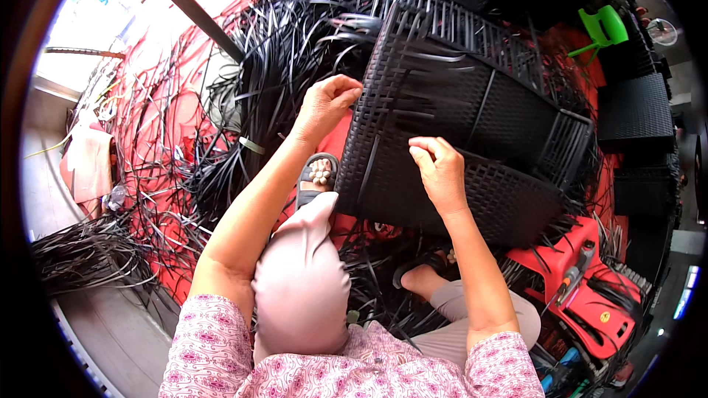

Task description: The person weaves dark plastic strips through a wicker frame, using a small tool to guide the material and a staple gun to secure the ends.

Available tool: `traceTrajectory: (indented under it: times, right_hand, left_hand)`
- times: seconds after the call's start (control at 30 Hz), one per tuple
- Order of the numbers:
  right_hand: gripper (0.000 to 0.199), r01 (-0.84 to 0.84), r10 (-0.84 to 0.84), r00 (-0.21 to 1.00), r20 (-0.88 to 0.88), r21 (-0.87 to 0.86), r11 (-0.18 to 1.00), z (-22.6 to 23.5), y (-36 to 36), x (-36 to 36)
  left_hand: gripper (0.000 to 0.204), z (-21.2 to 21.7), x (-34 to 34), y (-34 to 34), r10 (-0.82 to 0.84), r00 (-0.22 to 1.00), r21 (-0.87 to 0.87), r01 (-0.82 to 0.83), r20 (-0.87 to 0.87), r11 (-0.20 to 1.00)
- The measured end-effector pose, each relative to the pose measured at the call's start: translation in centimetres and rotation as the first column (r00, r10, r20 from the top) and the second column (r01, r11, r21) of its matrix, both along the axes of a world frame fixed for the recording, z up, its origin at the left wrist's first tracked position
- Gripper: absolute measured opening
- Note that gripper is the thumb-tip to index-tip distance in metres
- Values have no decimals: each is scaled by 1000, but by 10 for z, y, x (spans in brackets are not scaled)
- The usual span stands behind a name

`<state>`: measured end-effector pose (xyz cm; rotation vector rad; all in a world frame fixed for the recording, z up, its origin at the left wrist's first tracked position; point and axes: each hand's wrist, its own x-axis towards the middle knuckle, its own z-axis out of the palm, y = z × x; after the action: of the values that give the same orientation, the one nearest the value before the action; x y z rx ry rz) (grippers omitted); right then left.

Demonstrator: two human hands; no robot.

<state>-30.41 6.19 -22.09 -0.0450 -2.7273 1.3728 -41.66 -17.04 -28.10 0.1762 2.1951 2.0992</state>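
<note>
A black woven chair frame (pixel 483 99) of flat plastic strips stands tilted in front of me, with several loose strip ends (pixel 424 81) sticking out of its near left part. My left hand (pixel 324 110) is at the frame's left edge, thumb and fingers pinched together. Over the woven panel (pixel 494 191) nearest me, my right hand (pixel 442 177) also makes a pinch, its fingertips in front of the frame's dark inside. Whatever thin thing either hand grips is too small to make out.
A thick bundle of black strips (pixel 254 118) lies left of the frame, spread over red sheeting (pixel 158 199). At the lower right is a red plastic stool (pixel 568 258) with tools on it. A green chair (pixel 605 27) and dark woven pieces (pixel 634 114) stand at the right.
</note>
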Motion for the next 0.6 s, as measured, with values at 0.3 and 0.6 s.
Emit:
traceTrajectory:
  times: [0.3,0.6]
  right_hand:
    - [35,-42,63,993,97,-202,978,-48,-25,-83]
    - [20,-71,100,993,55,-388,919,-64,-19,-71]
  left_hand:
    - [12,-54,-3,17,3,999,264,-14,41,964]
    - [11,-60,0,16,6,1000,244,-7,2,970]
